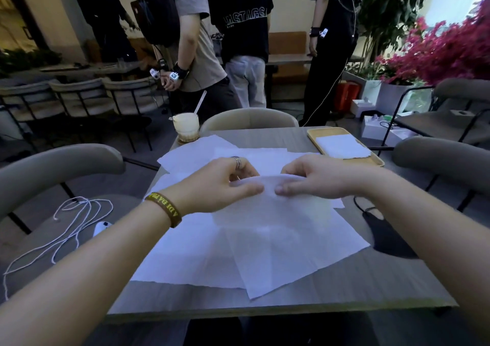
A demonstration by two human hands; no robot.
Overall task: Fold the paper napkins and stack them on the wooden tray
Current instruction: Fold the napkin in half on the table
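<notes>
Several white paper napkins (206, 252) lie spread and overlapping on the grey table (331, 292). My left hand (220, 183) and my right hand (315, 178) pinch the far edge of the top napkin (267, 213) between thumb and fingers, close together, and lift that edge off the pile. The wooden tray (318, 134) sits at the table's far right corner with a folded napkin stack (342, 146) on it.
A creamy drink in a glass with a straw (186, 126) stands at the far left corner. A black face mask (387, 237) lies at the right edge. Grey chairs surround the table; a white cord (69, 229) lies on the left chair. Several people stand beyond.
</notes>
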